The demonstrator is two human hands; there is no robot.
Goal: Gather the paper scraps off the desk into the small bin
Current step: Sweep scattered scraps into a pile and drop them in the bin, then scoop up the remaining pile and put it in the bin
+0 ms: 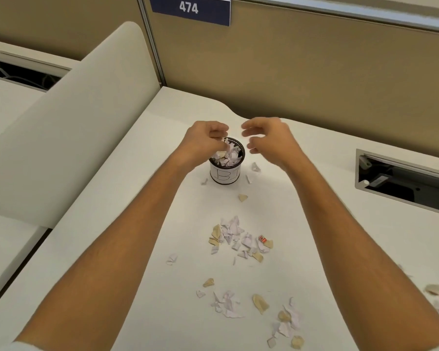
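Desk [127, 249]: smooth white top with a curved far edge.
Room: tan fabric partition [302, 79]; blue sign [190, 9] reading 474; cable hatch [406, 181] at right.
Small bin [226, 166]: round, dark-rimmed, white label, heaped with crumpled scraps.
Paper scraps [240, 239]: torn white and tan bits, scattered nearer than the bin.
Left hand [203, 141]: fingers curled over the bin's rim, touching scraps.
Right hand [266, 138]: fingers loosely spread, holding nothing, just right of the bin.

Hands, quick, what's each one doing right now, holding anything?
Left hand: closed over the small bin, fingers among paper scraps.
Right hand: open, fingers curled, holding nothing.
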